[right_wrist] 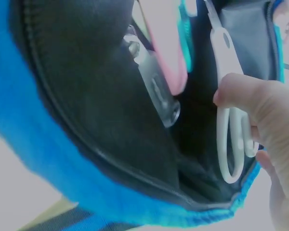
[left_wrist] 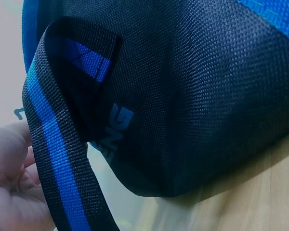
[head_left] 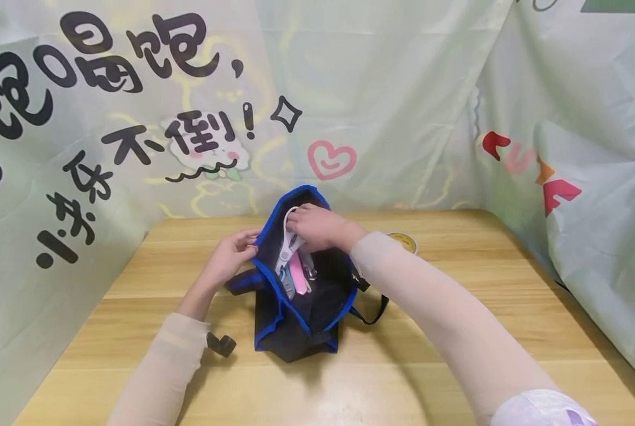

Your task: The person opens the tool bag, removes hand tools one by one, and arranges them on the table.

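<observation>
A black bag with blue trim [head_left: 301, 337] stands on the table with its mouth spread wide. My left hand [head_left: 232, 257] holds the left rim between thumb and fingers; in the left wrist view, a black-and-blue strap [left_wrist: 58, 159] partly covers that hand. Inside the mouth, my right hand [head_left: 322, 228] pinches a pair of scissors [right_wrist: 229, 57] with white handles, thumb lying across them. Beside the scissors in the bag are a long pink item [right_wrist: 166, 48], metal nail clippers [right_wrist: 156, 86] and a teal item [right_wrist: 186, 36]. The scissors' tips are out of sight.
A round yellow item [head_left: 404, 241] lies behind the right forearm, partly hidden by it. A black strap [head_left: 373, 316] loops onto the wooden table [head_left: 370, 390] at the bag's right. Printed fabric [head_left: 392, 118] hangs behind and along both sides.
</observation>
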The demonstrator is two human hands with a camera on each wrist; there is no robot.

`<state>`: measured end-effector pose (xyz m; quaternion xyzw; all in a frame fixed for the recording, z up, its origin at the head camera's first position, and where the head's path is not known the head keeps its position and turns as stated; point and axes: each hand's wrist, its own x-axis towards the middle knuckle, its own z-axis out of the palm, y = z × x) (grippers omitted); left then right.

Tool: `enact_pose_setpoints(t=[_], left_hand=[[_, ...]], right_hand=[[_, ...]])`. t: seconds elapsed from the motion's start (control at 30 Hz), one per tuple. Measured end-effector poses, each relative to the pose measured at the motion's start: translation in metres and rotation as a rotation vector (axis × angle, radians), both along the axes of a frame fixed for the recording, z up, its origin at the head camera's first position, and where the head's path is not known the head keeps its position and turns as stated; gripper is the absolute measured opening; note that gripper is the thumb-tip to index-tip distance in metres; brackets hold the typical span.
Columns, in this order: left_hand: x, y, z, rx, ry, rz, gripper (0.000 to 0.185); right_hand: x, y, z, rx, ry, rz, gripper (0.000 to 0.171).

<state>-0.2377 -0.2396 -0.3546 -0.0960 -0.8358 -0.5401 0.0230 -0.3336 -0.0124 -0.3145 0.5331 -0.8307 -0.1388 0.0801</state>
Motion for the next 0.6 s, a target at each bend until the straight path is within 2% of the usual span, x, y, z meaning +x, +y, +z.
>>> enact_pose_setpoints(t=[0.07, 0.2, 0.37, 0.5, 0.6], left_hand=[[0.002, 0.001, 0.003, -0.003, -0.006, 0.004, 0.042], [0.003, 0.001, 0.004, -0.01, -0.015, 0.008, 0.043], [0.001, -0.002, -0.001, -0.009, -0.02, 0.006, 0.043], [0.001, -0.002, -0.001, -0.014, -0.017, 0.002, 0.044], [0.0, -0.003, -0.002, -0.022, -0.014, 0.001, 0.044]], right_hand=[[-0.001, 0.004, 0.003, -0.003, 0.025, 0.008, 0.043], [0.0, 0.012, 0.013, -0.023, 0.013, 0.002, 0.044], [0.004, 0.021, 0.016, -0.019, -0.021, -0.006, 0.059], [0.006, 0.027, 0.016, 0.013, 0.009, -0.01, 0.05], [0.008, 0.031, 0.017, 0.012, 0.022, -0.052, 0.042]])
